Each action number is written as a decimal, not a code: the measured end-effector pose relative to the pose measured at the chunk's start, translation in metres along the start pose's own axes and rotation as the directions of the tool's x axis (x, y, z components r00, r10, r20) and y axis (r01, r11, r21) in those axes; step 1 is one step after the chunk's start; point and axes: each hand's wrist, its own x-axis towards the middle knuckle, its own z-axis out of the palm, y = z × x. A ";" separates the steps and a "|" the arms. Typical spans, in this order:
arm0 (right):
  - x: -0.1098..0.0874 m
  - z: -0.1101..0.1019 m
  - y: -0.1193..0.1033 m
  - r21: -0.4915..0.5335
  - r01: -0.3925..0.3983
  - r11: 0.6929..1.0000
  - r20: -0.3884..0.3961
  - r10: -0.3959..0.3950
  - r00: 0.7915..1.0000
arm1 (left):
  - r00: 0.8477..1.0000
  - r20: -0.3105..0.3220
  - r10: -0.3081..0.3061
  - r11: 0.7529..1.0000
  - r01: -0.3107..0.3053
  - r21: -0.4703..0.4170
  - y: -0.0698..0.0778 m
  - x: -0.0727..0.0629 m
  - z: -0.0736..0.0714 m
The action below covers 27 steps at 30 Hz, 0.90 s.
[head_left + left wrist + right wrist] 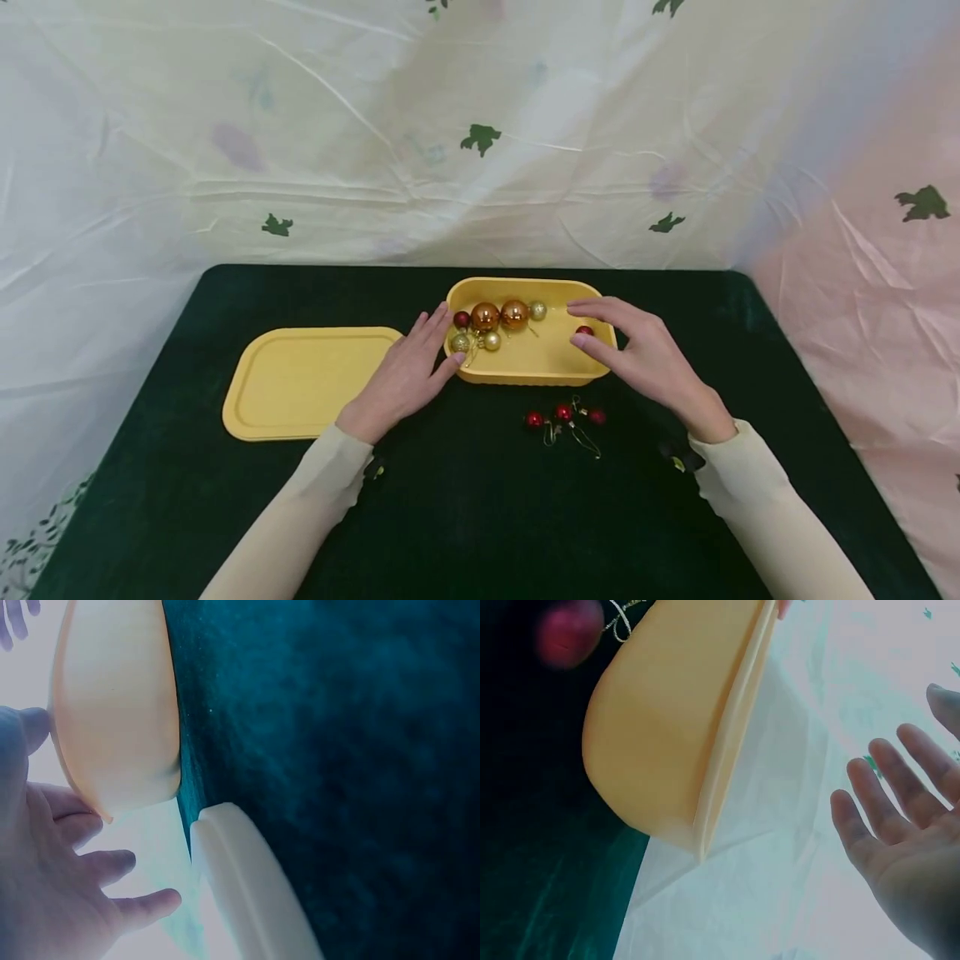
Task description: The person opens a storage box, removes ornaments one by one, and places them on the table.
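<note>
A yellow plastic box (540,362) holds two shiny copper baubles (514,315), a dark red bauble (461,320) and several small gold baubles (492,341) toward its left end. My left hand (411,367) rests with extended fingers against the box's left end; the left wrist view has the thumb and index finger at the rim. My right hand (643,354) hovers over the right end, fingers spread and nothing between them. Below it a red bauble (584,332) lies in the box, partly hidden by the thumb. The right palm (922,855) is bare in its wrist view.
Three red baubles (563,412) with gold loops lie on the dark green tabletop (480,517) in front of the box. A yellow lid (300,383) lies flat at the left, partly behind my left hand. White patterned cloth (360,167) hangs behind the table.
</note>
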 end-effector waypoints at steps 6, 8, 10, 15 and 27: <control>0.022 0.007 0.000 0.003 -0.016 1.000 0.073 0.015 0.997 | 1.000 0.006 -0.012 1.000 0.012 -0.004 0.002 0.001 0.000; 0.029 0.010 0.002 0.007 -0.016 1.000 0.103 0.015 0.995 | 1.000 0.007 -0.015 1.000 0.015 -0.005 0.003 0.001 -0.001; 0.036 0.013 0.004 0.009 -0.021 1.000 0.137 0.020 0.990 | 1.000 0.010 -0.020 1.000 0.020 -0.004 0.003 0.001 -0.001; 0.051 0.022 0.009 0.015 -0.071 0.997 0.223 0.066 0.973 | 1.000 0.013 -0.023 1.000 0.023 -0.012 0.002 0.001 -0.001; 0.076 0.041 0.019 -0.023 -0.080 0.997 0.315 0.083 0.946 | 0.999 0.022 -0.025 0.999 0.025 -0.021 0.002 0.000 0.001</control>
